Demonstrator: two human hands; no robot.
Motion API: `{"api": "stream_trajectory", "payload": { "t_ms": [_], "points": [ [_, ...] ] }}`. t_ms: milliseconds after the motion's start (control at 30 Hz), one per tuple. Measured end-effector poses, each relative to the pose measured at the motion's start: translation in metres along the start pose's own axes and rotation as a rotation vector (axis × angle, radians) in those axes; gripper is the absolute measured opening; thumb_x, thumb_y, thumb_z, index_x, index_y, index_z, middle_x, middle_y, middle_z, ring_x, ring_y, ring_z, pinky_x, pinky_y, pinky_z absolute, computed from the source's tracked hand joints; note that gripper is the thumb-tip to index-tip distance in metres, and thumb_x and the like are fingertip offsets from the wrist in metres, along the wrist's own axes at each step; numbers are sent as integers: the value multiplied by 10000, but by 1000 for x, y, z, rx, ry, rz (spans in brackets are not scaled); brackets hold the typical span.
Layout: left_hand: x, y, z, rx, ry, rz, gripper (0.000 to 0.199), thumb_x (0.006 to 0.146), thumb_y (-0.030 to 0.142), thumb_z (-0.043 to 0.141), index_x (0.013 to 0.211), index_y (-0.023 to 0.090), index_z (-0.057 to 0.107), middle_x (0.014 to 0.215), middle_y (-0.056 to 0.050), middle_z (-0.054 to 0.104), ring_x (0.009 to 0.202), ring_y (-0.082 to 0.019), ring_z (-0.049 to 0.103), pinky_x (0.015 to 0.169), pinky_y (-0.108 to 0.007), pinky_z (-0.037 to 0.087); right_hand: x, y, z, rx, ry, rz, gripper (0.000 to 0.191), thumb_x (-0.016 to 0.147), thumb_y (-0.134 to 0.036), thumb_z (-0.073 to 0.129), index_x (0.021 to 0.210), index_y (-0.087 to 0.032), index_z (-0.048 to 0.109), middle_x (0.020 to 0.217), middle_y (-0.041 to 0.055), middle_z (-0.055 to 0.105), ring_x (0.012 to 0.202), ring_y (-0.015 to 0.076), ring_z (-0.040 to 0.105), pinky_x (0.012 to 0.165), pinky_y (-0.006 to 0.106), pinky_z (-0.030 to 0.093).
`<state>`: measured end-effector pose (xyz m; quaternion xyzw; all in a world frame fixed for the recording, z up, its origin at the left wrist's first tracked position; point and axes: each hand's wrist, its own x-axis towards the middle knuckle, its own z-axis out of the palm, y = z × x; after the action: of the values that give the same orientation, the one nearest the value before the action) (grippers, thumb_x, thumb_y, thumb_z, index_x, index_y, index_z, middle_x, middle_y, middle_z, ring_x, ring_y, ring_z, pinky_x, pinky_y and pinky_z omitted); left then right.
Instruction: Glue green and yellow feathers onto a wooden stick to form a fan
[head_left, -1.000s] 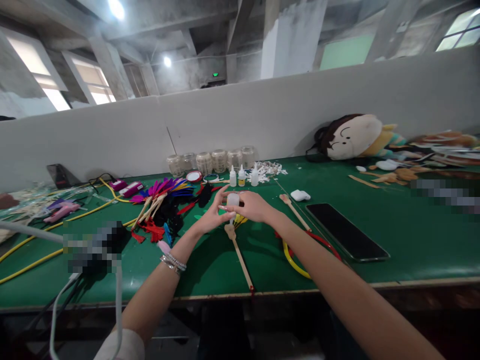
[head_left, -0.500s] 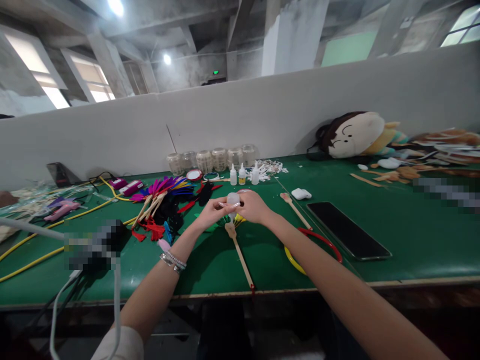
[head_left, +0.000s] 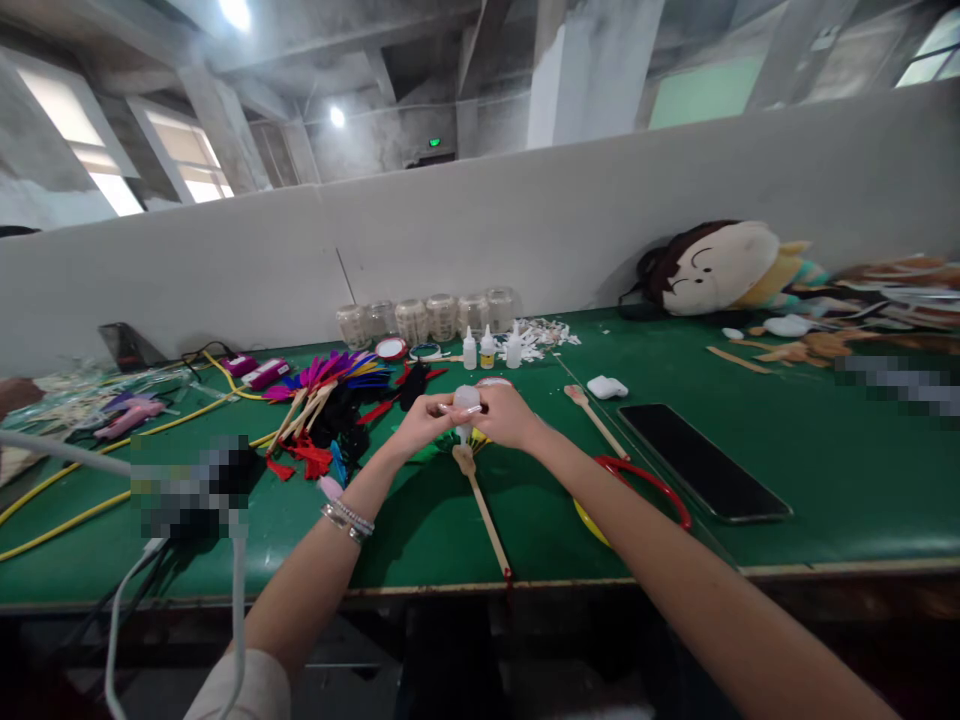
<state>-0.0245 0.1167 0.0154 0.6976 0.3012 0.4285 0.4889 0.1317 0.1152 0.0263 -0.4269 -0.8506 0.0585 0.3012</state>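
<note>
Left hand [head_left: 424, 425] and right hand [head_left: 510, 416], barely shifted, still grip the translucent squeeze bottle [head_left: 466, 402] nozzle-down.

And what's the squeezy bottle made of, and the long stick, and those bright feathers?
The squeezy bottle looks like cloudy plastic: light glows through it. The long stick looks like plain pale wood, dull and unpainted. The bright feathers look dyed, with wispy edges, but from here I can't tell if they're real.
</note>
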Motion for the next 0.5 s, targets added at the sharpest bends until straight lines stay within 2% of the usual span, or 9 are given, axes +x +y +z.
{"api": "stream_trajectory", "payload": {
  "t_ms": [167,367,500],
  "points": [
    [0,1,1,-22,13,12,389,575,450,697,758,107,680,595,4,604,549,-94,511,521,-193,380,0,2,0,-30,14,-44,214,712,-264,462,535,-161,522,544,29,556,528,129,455,516,223,259],
    [0,-2,0,20,7,25,405,620,397,684,911,114,682,820,-51,684,744,-177,601,667,-239,452,0,1,-2,-20,-2,-53,209,718,-273,451,587,-159,567,616,47,612,549,141,496,515,226,272],
    [0,-3,1,12,12,7,423,619,380,691,940,106,674,866,-71,688,811,-206,611,728,-267,462,-1,0,-3,-12,-12,-41,219,724,-291,452,622,-156,591,641,53,626,572,149,516,514,224,280]
  ]
}}
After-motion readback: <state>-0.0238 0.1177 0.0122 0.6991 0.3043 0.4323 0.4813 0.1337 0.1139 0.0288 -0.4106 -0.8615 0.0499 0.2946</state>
